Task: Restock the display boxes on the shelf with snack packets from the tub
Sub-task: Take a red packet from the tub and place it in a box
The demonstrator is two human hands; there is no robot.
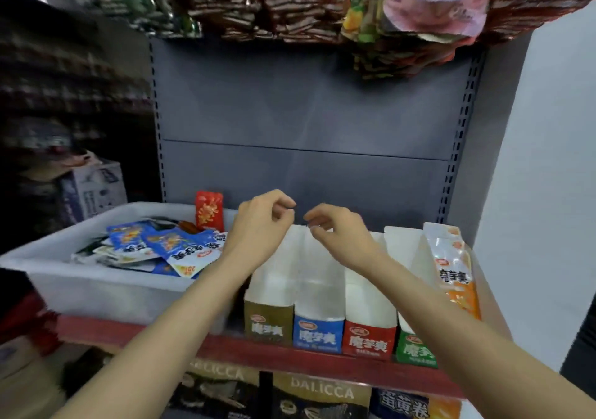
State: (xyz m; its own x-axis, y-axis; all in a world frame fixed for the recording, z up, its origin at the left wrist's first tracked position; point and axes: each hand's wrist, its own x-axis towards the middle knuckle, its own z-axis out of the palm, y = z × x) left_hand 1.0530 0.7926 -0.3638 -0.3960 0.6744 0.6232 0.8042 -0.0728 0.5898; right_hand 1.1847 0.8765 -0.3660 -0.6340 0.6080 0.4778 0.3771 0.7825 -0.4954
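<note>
My left hand (261, 222) and my right hand (335, 231) hover side by side above the row of display boxes, fingers loosely curled, holding nothing. Below them stand an olive box (267, 325), a blue box (317, 334), a red box (369, 341) and a green box (416, 351); the white insides I can see hold no packets. An orange box (458, 276) at the right end holds orange packets. To the left sits the white tub (96, 289) with several blue snack packets (180, 244), and a red packet (209, 210) stands upright at its back.
The boxes and tub rest on a shelf with a red front edge (290, 359). A grey back panel (306, 112) rises behind. Bagged snacks (403, 15) hang overhead. A cardboard carton (93, 189) sits behind the tub, and boxed goods (322, 393) fill the shelf below.
</note>
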